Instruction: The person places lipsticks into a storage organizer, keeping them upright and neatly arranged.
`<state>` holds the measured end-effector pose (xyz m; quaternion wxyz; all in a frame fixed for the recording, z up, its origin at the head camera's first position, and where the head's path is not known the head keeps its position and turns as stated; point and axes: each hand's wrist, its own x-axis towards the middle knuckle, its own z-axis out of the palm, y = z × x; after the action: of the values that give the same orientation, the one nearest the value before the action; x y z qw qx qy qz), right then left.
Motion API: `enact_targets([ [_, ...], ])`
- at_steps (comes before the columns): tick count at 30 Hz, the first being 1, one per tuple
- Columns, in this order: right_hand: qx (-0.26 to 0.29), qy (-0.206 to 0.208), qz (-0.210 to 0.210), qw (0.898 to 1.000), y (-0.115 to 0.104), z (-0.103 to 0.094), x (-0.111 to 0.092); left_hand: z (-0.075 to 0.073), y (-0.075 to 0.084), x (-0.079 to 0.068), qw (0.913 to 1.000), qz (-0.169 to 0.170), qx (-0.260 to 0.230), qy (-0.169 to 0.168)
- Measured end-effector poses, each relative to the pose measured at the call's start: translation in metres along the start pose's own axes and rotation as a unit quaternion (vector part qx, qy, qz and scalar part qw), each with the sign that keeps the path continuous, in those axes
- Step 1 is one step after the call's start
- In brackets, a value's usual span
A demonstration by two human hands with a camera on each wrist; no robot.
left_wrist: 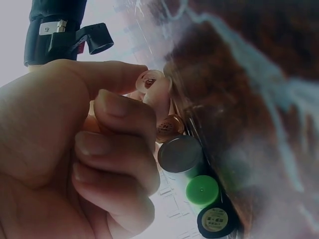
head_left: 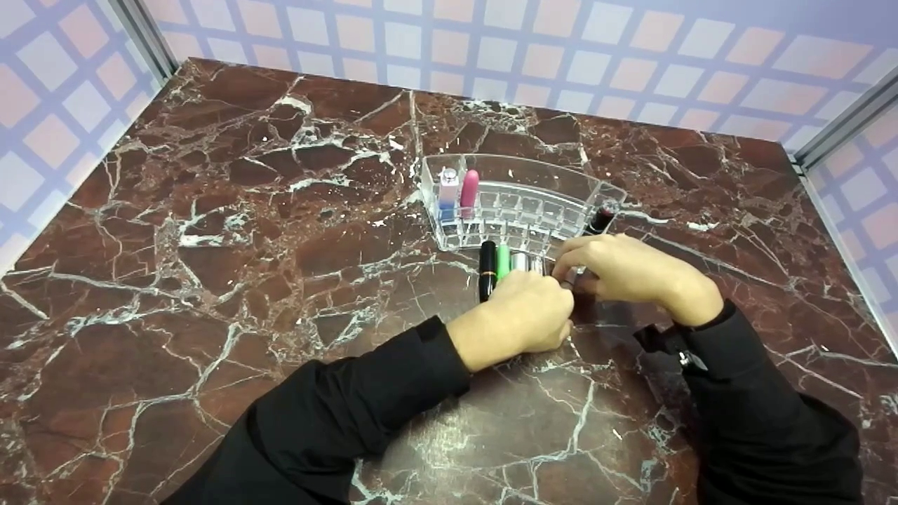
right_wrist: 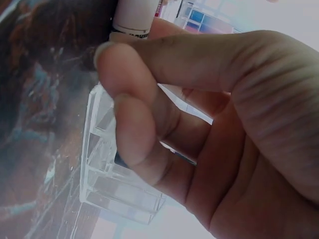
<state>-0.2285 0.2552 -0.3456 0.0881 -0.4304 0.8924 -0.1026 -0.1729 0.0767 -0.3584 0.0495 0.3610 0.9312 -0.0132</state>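
My left hand [head_left: 531, 312] bends over a row of cosmetic tubes. Its thumb and forefinger pinch a lipstick tube with a clear round end [left_wrist: 148, 79], while the other fingers stay curled. From the right, my right hand [head_left: 635, 273] meets it, fingertips curled at a white tube with black lettering [right_wrist: 133, 17]. Along the row lie a black lipstick tube [head_left: 487, 270], a bright green tube [left_wrist: 202, 190], a silver-capped tube [left_wrist: 180, 153] and a copper-ended tube [left_wrist: 170, 128]. My fingers partly hide the row's right end.
Just behind the row is a curved clear organizer [head_left: 533, 168] with many small compartments. At its left end stand a pale pink and blue tube [head_left: 447, 193] and a pink tube [head_left: 469, 191]. A black tube [head_left: 600, 217] leans at its right end. Patterned panels [head_left: 477, 42] border the marbled table.
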Motion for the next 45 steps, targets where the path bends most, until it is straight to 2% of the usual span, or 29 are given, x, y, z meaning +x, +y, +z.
enact_targets([
  [12,0.012,-0.001,0.001,1.0,0.0012,-0.005,-0.0021,0.0013,-0.0014,0.0006,0.9998,0.011,-0.004,0.015],
  [27,0.009,-0.007,0.008,1.0,0.0015,-0.003,-0.0008,0.0007,-0.0021,0.002,0.9979,0.031,0.043,0.036],
  [35,0.014,-0.012,0.022,1.0,0.0003,-0.0058,-0.0004,-0.0023,-0.0032,0.0018,0.9981,0.031,0.041,0.033],
  [45,0.015,-0.01,0.03,0.999,0.0008,-0.0066,-0.0017,-0.0076,-0.0062,0.0006,0.9975,0.042,0.034,0.046],
])
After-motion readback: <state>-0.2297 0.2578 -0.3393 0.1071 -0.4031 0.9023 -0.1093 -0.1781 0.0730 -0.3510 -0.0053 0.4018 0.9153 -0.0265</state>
